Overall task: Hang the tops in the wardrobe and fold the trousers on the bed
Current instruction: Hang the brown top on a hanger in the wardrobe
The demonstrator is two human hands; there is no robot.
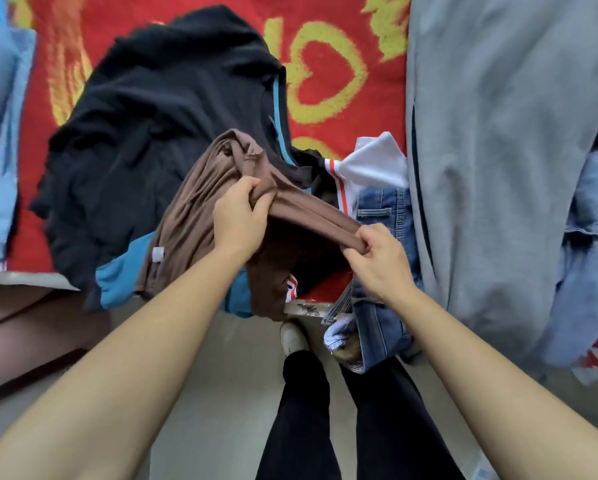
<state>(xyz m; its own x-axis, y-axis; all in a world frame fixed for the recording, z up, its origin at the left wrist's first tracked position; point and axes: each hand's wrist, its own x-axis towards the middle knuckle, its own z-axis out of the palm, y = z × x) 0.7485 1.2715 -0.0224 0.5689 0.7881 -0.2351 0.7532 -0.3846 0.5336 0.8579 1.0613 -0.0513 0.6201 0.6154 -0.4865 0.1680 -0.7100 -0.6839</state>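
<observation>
Gripping brown garment (200,188) taut, left hand (240,216) fingers pinching, right hand (377,258) fingers clenched

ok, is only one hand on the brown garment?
No, the left hand and the right hand both grip the brown garment, with one edge stretched between them.

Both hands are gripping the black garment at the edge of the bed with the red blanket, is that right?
Not quite. The head view shows the left hand and the right hand gripping the brown garment. The black garment lies beyond it on the red blanket, with neither hand on it. The rest is right.
</observation>
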